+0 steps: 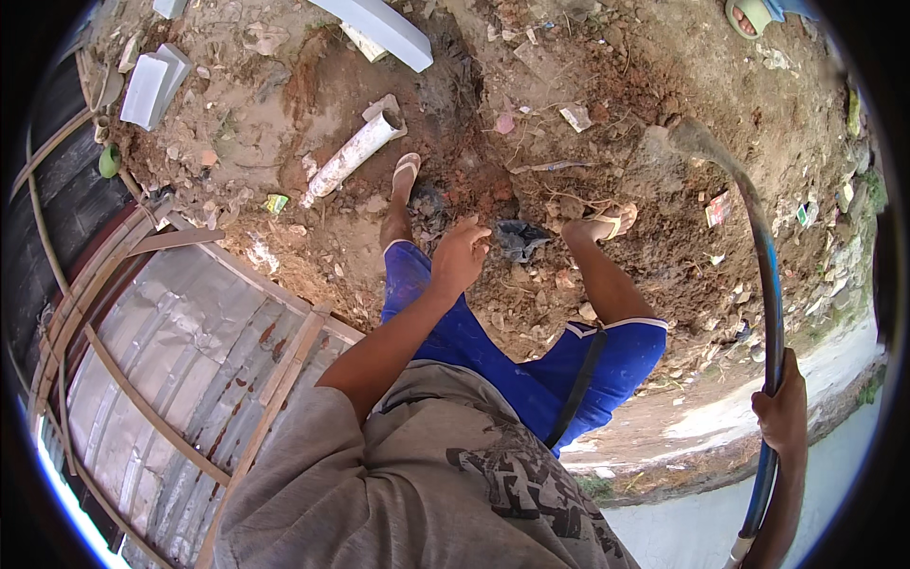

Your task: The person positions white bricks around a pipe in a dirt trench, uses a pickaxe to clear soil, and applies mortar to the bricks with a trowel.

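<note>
My right hand (779,408) is closed round a long blue-and-dark handle (770,284) of a digging tool at the right; the handle reaches up to a dirt-caked metal head (684,142) on the soil. My left hand (460,251) hangs over the dirt between my legs, fingers loosely bent and apart, holding nothing. Beside it lies crumpled dark plastic (519,242) among loose soil and rubble. A stained white pipe (351,161) rests on the ground ahead of my left sandalled foot (406,169).
Pale rectangular blocks (152,87) and a long light piece (389,28) lie ahead. A rusty metal sheet structure with wooden battens (180,360) borders my left. A pale wall (844,493) is at right. Another person's sandalled foot (746,17) shows at top right.
</note>
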The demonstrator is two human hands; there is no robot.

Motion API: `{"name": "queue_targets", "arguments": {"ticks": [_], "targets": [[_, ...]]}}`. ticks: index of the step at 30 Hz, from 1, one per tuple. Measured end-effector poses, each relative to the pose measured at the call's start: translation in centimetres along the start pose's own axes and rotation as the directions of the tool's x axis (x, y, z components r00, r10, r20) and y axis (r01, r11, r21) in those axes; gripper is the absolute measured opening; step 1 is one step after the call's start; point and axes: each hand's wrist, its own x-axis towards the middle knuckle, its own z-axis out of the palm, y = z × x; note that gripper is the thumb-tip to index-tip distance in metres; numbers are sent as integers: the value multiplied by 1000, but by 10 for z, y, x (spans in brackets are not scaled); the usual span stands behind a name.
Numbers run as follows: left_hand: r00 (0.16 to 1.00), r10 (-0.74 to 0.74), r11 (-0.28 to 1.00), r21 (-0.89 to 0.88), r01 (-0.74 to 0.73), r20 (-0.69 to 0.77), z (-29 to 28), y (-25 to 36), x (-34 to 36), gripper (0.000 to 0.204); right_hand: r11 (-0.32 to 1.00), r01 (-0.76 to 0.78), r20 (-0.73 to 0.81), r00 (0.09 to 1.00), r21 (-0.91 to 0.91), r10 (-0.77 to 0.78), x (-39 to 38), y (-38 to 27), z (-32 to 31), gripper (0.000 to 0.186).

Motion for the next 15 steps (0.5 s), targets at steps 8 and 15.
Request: {"name": "queue_targets", "arguments": {"ticks": [8, 15], "targets": [[900, 222, 469, -850, 239, 376, -75, -61, 75, 82, 900, 436, -154, 890, 15, -429, -34, -328, 228, 79], [790, -392, -48, -868, 493, 471, -179, -159, 24, 36, 886, 459, -181, 867, -71, -464, -73, -461, 430, 73]]}}
